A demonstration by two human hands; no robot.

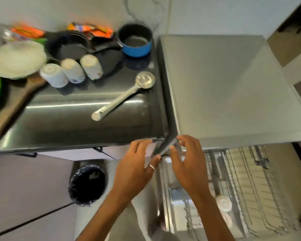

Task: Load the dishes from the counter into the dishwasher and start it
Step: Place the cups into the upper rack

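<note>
Three cups point(71, 71), pans point(68, 46) and ladle point(123, 96) sit unloaded on the counter point(76, 122); left hand point(134, 164) and right hand point(188, 164) pinch a dark strip point(163, 146).

Left hand point(134, 164) wears one plain silver ring point(152, 167) on a digit at its 3 o'clock side; which digit is unclear. Right hand point(186, 162) bare. Both forearms bare to frame edge. Pale grey garment point(142, 221), blurred, shows between the forearms at 6 o'clock.
</note>
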